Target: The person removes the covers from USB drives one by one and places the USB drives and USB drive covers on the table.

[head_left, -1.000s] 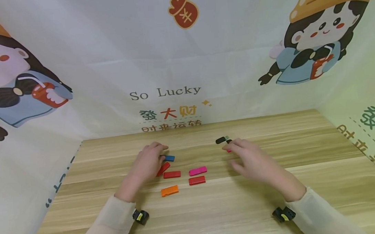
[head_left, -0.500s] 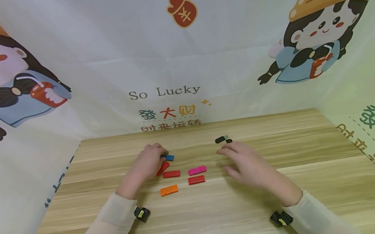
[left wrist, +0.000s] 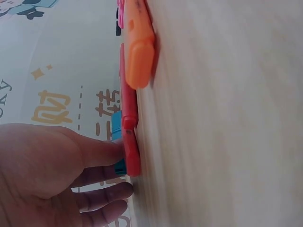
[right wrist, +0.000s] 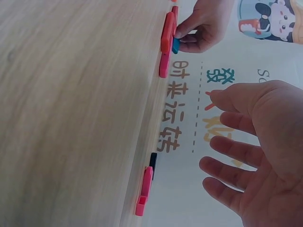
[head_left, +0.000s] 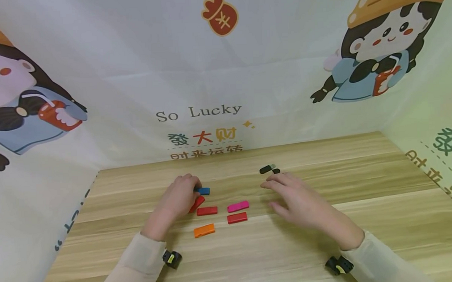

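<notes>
On the left, my left hand (head_left: 180,197) pinches a blue USB stick (head_left: 204,191) lying on the table; in the left wrist view its thumb (left wrist: 106,152) presses one side. A slanted red stick (head_left: 197,203) lies close by that hand, partly covered. Near it lie another red stick (head_left: 207,211) and an orange stick (head_left: 204,230). My right hand (head_left: 297,200) hovers with fingers spread, holding nothing. Below it, the right wrist view shows a pink stick (right wrist: 146,189), which the hand hides in the head view.
Mid-table lie a pink stick (head_left: 238,206) and a red stick (head_left: 237,217). Toward the back are a black USB stick (head_left: 266,169) with its metal plug showing and a small black piece (head_left: 276,170). A printed cloth (head_left: 304,126) hangs behind the wooden table (head_left: 361,169).
My right hand has moved slightly left and now covers the pink stick near the black ones. My left fingers have closed in on the blue stick, which stays in about the same place.
</notes>
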`<action>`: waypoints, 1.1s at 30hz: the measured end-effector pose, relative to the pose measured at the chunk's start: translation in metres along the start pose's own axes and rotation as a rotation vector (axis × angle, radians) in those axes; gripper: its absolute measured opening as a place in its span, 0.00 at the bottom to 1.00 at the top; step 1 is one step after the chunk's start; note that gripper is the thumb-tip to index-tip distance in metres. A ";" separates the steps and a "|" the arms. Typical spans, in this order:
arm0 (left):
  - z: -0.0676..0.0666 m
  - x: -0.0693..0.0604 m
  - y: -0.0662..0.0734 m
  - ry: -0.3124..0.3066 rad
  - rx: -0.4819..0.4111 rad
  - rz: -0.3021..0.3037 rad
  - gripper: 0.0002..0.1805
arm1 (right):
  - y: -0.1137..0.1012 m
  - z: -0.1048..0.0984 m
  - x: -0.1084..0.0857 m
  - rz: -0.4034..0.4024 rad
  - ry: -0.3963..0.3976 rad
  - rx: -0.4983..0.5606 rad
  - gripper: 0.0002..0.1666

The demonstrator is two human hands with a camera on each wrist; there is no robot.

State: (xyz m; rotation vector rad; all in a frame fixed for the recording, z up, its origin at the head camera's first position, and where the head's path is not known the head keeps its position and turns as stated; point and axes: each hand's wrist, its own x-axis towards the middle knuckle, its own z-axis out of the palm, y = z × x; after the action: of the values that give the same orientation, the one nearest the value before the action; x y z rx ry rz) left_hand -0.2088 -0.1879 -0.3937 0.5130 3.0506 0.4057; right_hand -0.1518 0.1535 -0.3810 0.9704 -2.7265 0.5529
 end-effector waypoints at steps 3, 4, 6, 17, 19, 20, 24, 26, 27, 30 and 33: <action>0.000 0.000 0.000 -0.003 -0.006 0.003 0.05 | 0.000 0.000 0.000 0.002 -0.003 0.002 0.29; 0.000 0.000 0.000 -0.005 -0.009 0.003 0.05 | 0.000 -0.001 0.000 0.004 -0.005 0.001 0.29; -0.001 0.000 0.000 -0.009 -0.011 0.001 0.05 | 0.000 -0.001 0.000 0.007 -0.007 0.001 0.29; -0.001 0.001 0.000 -0.023 -0.043 -0.008 0.04 | -0.001 -0.001 0.001 -0.003 0.003 -0.001 0.28; -0.001 0.001 0.000 -0.025 -0.051 -0.014 0.03 | -0.001 -0.001 0.002 -0.004 0.006 -0.001 0.28; -0.001 0.001 0.000 -0.026 -0.056 -0.017 0.03 | 0.000 -0.001 0.002 -0.005 0.008 -0.002 0.28; -0.001 0.002 0.001 -0.024 -0.066 -0.030 0.03 | 0.000 0.000 0.002 -0.007 0.015 -0.002 0.29; -0.002 0.001 0.001 -0.018 -0.064 -0.032 0.03 | 0.000 0.000 0.002 -0.004 0.016 0.001 0.29; -0.002 0.001 0.002 -0.015 -0.065 -0.032 0.03 | 0.000 0.000 0.003 -0.002 0.016 0.001 0.30; -0.003 0.000 0.003 0.002 -0.063 -0.030 0.04 | 0.000 0.000 0.004 0.001 0.019 0.006 0.31; -0.004 -0.001 0.007 0.017 -0.069 -0.023 0.04 | 0.001 0.000 0.005 0.003 0.024 0.008 0.31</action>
State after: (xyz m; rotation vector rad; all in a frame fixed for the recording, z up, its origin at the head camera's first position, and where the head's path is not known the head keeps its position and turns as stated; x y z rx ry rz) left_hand -0.2058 -0.1832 -0.3877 0.4735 3.0427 0.5145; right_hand -0.1564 0.1512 -0.3797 0.9557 -2.7067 0.5731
